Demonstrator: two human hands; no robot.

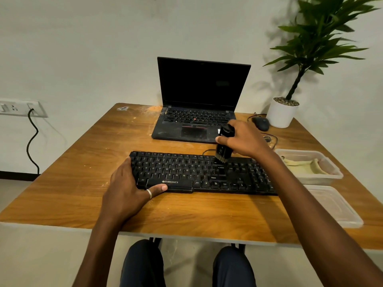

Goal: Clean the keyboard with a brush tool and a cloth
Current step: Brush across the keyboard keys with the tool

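right hand (242, 139) grasps brush tool (224, 144) upright, bristles on keyboard (199, 172) far edge; left hand (130, 187) grips keyboard's near-left corner.

**Plain room, wooden table against the wall**

I see a plain off-white wall (83, 48) behind a wooden table (93, 141). At left, a socket plate (20, 107) on the wall, with a black cable (33, 141) hanging to a dark skirting strip (14, 176). Pale grey floor (51, 255). A leafy plant (323, 38) in a white pot (281, 114) stands at the table's far right, throwing soft shadows on the wall.
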